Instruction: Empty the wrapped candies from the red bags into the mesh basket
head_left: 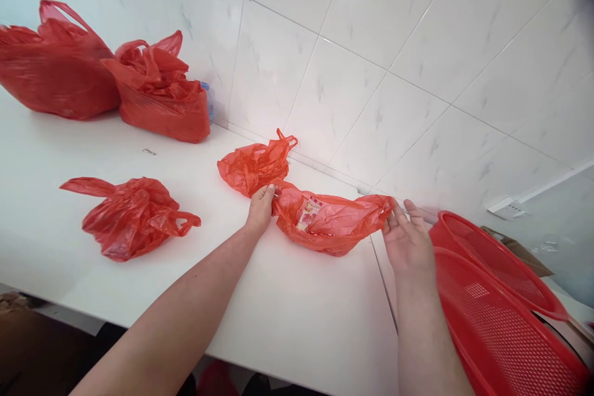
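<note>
A thin red plastic bag (pixel 343 226) is spread open between my two hands at the right part of the white table. Inside it lies a small packet (pixel 309 213) with pink, white and yellow print. My left hand (pixel 262 207) pinches the bag's left rim between thumb and fingers. At the bag's right end, my right hand (pixel 411 236) has its fingertips on the gathered plastic, palm turned up and thumb standing apart. Just behind my left hand, a second small red bag (pixel 255 166) rests crumpled near the wall.
Another crumpled red bag (pixel 134 216) lies on the white table (pixel 195 284) at left. Two full red bags (pixel 60 74) stand farther back, with a blue-tinted clear item (pixel 210 102) behind one. Red mesh baskets (pixel 496 303) are at right. A tiled wall (pixel 288 62) bounds the back.
</note>
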`<state>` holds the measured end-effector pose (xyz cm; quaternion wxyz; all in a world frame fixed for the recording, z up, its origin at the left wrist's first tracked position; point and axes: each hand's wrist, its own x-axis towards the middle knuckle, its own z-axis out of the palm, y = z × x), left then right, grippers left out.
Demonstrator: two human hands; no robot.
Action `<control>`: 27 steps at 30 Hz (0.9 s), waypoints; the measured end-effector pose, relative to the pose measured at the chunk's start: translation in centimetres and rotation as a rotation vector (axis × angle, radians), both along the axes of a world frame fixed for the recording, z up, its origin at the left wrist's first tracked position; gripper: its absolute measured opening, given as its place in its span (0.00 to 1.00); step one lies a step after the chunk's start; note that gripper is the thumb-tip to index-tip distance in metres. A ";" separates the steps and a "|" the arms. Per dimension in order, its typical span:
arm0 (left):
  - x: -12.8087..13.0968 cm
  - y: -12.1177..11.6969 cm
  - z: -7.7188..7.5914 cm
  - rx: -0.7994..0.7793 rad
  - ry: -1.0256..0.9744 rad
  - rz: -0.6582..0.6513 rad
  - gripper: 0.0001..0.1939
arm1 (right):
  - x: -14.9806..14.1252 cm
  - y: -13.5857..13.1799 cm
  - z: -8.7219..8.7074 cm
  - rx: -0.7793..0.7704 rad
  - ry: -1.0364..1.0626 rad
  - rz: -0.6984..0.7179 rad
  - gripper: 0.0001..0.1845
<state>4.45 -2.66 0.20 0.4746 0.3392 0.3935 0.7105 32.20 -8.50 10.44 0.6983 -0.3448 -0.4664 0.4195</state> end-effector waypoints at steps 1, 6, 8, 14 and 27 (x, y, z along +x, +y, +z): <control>0.0 0.0 0.0 -0.007 -0.049 -0.036 0.16 | -0.1 0.0 -0.7 -0.010 -0.031 -0.016 0.26; 0.0 0.1 0.1 -0.028 -0.187 -0.257 0.16 | -0.9 0.4 -4.0 -0.088 -0.198 -0.168 0.39; 0.0 0.0 0.1 -0.022 -0.271 -0.399 0.16 | -1.7 0.5 -4.3 -0.080 -0.299 -0.164 0.43; -0.1 -0.1 0.1 0.082 -0.399 -0.512 0.12 | -4.9 0.3 -3.2 0.023 -0.383 -0.108 0.47; -0.3 0.2 0.1 0.081 -0.429 -0.496 0.11 | -4.6 -2.7 -3.7 -0.002 -0.552 -0.551 0.45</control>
